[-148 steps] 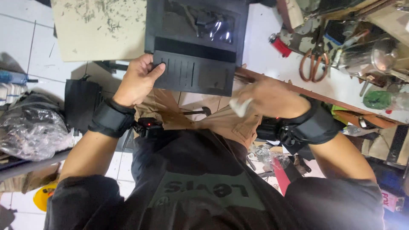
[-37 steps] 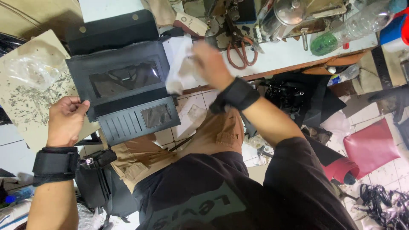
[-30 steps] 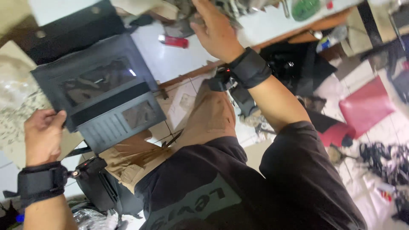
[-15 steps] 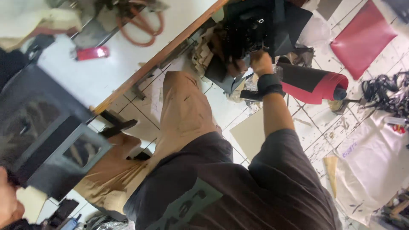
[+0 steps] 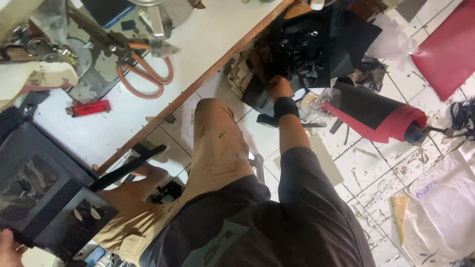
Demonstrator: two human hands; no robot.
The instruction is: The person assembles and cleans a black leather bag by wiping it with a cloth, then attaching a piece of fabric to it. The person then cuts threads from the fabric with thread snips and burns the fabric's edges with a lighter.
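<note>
Black wallet panel [image 5: 47, 198] at lower left, over lap; long axis slants from upper left to lower right. One panel: matte black, clear window pocket, card slots. Left hand [image 5: 9, 245] at frame edge pinches its lower corner. Right hand [image 5: 278, 86] reaches down into heap of black scraps [image 5: 316, 44] beside table; grip hidden, cannot tell. One orange-handled scissors [image 5: 143, 66], one red lighter [image 5: 90, 108] on white table [image 5: 217, 34].

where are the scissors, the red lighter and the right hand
scissors [image 5: 148, 71], head view, on the orange handles
red lighter [image 5: 90, 108], head view, mid-body
right hand [image 5: 278, 87], head view, back of the hand
</note>
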